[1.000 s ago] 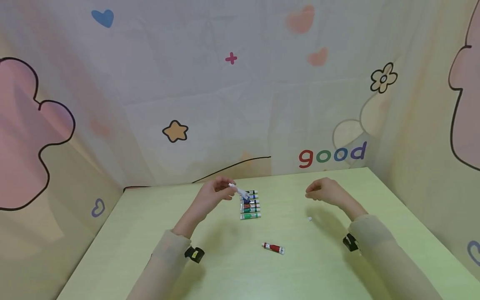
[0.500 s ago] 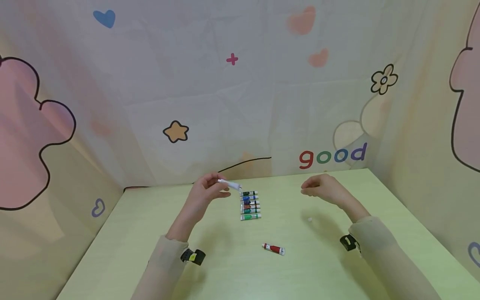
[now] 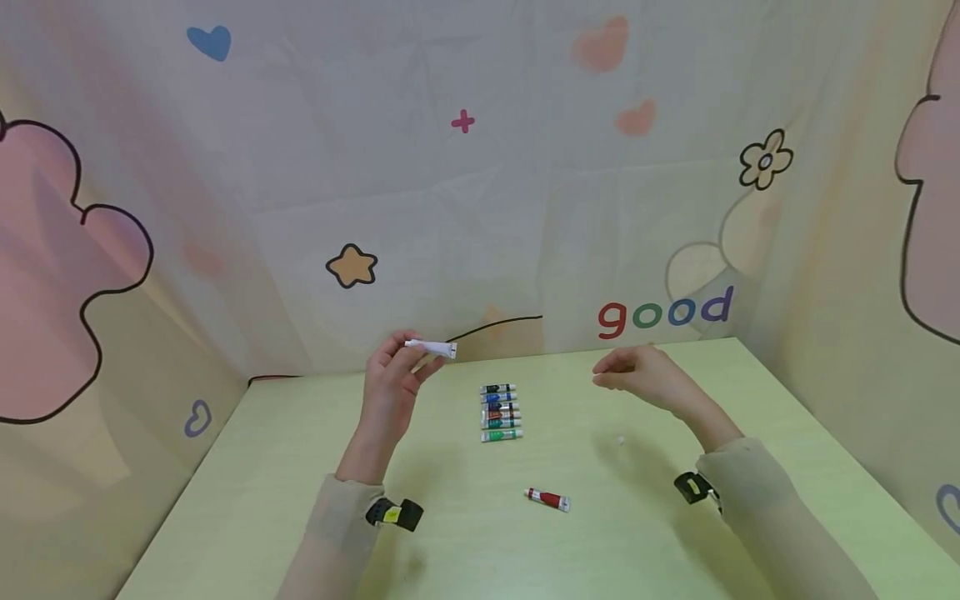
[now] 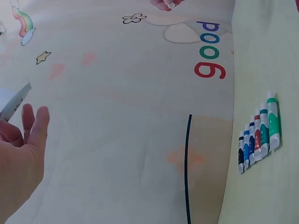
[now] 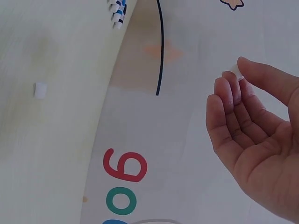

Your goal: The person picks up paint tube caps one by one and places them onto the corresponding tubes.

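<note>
My left hand (image 3: 388, 400) is raised over the back left of the table, pinching a white paint tube (image 3: 435, 348) that lies nearly level. In the left wrist view the tube's flat end (image 4: 18, 100) sticks out past the fingers. On the right, my other hand (image 3: 651, 382) is also lifted, well apart from the tube. Its thumb and forefinger pinch a small white cap (image 5: 235, 71), best seen in the right wrist view. A second small white piece, apparently a cap (image 5: 40, 90), lies on the table below that hand.
Several paint tubes (image 3: 500, 422) lie stacked in a neat row at mid-table, in greens, blues, red and black. Nearer me a single red paint tube (image 3: 548, 499) lies slanted. A printed curtain (image 3: 420, 208) hangs directly behind the table (image 3: 285, 517).
My left hand has risen and moved left with the white paint tube, which has turned from tilted to nearly level. My right hand has drifted slightly left and up.
</note>
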### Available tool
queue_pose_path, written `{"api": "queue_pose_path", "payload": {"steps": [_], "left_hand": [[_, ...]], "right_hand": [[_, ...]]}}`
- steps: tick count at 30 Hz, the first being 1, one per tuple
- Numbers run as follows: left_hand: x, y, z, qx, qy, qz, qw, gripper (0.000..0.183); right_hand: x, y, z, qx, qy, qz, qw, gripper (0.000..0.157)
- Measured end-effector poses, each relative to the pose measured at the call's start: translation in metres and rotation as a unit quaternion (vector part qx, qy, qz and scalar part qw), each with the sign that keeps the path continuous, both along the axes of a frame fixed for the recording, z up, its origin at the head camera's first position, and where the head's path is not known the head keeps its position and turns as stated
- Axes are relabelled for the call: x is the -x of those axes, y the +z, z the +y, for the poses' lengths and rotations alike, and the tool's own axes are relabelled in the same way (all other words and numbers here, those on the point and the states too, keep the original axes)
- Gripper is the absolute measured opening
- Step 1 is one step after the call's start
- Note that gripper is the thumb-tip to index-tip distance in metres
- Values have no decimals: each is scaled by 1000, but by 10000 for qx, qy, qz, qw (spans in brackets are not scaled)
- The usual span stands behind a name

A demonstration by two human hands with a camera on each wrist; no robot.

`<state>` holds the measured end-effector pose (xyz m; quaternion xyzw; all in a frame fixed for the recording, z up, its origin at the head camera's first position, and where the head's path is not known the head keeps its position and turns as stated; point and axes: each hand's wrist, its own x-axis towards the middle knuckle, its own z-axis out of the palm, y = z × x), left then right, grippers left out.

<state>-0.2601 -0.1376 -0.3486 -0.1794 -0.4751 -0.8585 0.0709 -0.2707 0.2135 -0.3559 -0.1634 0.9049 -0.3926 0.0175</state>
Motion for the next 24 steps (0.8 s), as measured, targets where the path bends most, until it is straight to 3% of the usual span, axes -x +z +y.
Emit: {"api": "queue_pose_path", "payload": {"steps": [6, 13, 19, 22, 24], "left_hand": [[-1, 2, 5, -312, -80, 191, 9993, 7], [-4, 5, 11, -185, 130, 435, 9988, 11], [-6, 5, 14, 539, 554, 533, 9956, 24], [-8, 6, 14, 1103, 860, 675, 9879, 31], [-11, 9, 15, 1564, 1096, 796, 9784, 32]], "right_hand": [[-4, 2, -2, 73, 13, 12, 10000, 28], [-7, 6, -4, 210, 31, -27, 9998, 29], [-10, 9, -6, 361, 110, 39, 9993, 32], [-13, 12, -8, 418, 123, 127, 9990, 32], [-16, 16, -10, 494, 126, 162, 9986, 32]]}}
